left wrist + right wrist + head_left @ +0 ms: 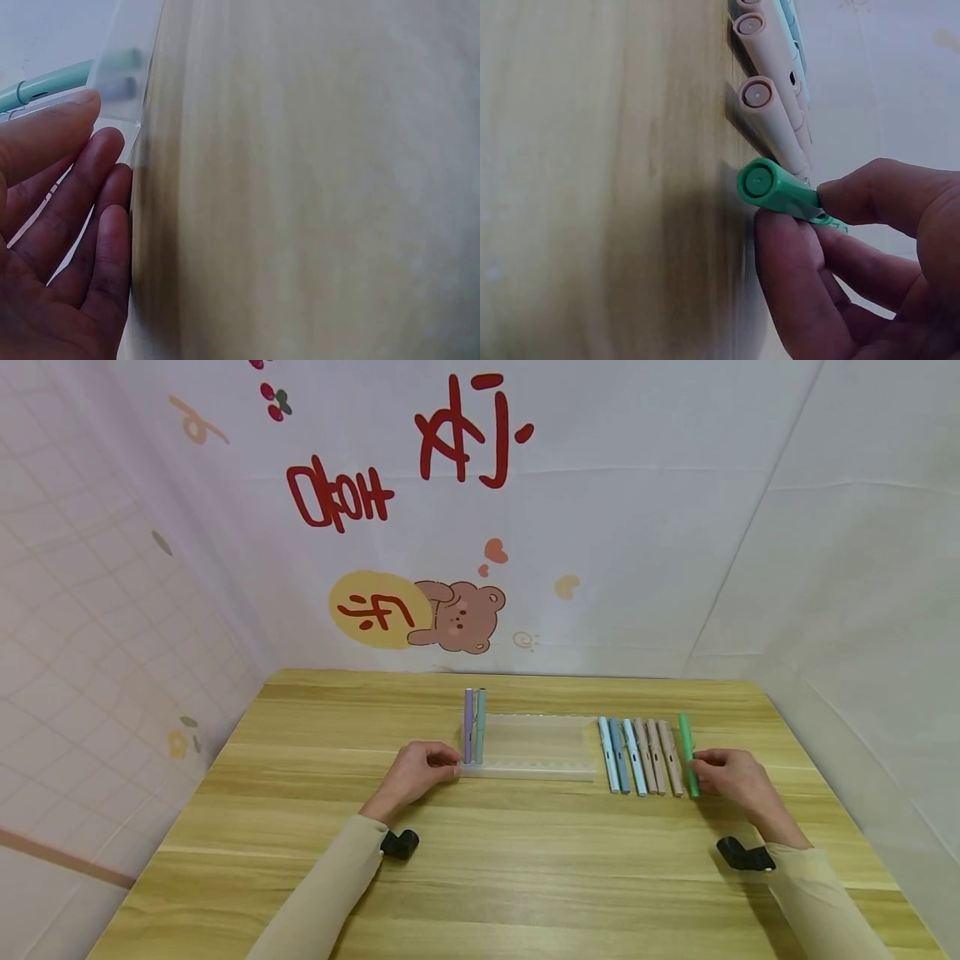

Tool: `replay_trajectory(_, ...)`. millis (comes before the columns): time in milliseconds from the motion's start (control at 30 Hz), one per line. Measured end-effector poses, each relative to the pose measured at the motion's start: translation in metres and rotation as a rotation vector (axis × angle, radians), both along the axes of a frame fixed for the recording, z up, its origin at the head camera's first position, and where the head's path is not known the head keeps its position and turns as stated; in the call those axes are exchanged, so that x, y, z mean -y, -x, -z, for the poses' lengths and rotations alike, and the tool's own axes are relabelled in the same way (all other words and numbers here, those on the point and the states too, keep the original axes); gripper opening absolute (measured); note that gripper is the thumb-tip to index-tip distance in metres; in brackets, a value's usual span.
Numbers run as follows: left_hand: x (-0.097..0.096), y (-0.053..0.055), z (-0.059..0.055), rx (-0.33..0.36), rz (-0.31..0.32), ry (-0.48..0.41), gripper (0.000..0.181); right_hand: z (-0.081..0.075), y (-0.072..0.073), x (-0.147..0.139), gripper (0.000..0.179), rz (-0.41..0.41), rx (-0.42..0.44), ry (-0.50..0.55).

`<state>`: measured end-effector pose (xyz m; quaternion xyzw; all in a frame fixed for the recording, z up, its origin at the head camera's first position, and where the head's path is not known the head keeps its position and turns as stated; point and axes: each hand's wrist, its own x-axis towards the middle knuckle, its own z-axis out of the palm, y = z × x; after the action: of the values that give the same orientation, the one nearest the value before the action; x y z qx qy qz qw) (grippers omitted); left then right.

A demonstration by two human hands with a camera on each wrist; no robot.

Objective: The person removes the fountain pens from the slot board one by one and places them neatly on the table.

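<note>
A clear plastic pen rack [536, 773] lies in the middle of the table, with a purple pen [468, 727] and a teal pen [481, 727] side by side at its left end. My left hand [418, 771] holds the rack's front left corner between bent thumb and fingers; the left wrist view shows the fingertips [112, 142] right at that corner. At the right, my right hand [731, 777] pinches a green pen [688, 756] near its lower end between thumb and fingers. The pen's round end faces the right wrist camera, close over the wood.
Between rack and green pen lies a row of several pens: light blue [607, 756], blue [619, 756] and pinkish brown [670, 758]. The wooden table [540, 877] meets a printed wall cloth [637, 568] at the back. Black wrist-worn cameras sit on both wrists.
</note>
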<state>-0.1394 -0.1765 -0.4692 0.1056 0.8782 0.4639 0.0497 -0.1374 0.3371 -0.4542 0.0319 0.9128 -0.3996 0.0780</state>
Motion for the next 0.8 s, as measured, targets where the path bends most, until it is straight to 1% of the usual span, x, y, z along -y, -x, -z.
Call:
replay_trajectory(267, 0.0001, 0.0000, 0.0009, 0.003, 0.002, -0.013, 0.013, -0.0002, 0.0054, -0.0018, 0.051, -0.007, 0.026, -0.025)
replay_trajectory(600, 0.0005, 0.0000, 0.0008, 0.006, 0.007, -0.019, 0.012, -0.0052, 0.0091, -0.0009, 0.046, -0.025, 0.061, -0.013)
replay_trajectory(800, 0.0004, 0.0000, 0.0011, 0.007, 0.008, -0.018, 0.013, -0.0052, 0.0099, -0.0014, 0.044, -0.038, 0.065, -0.046)
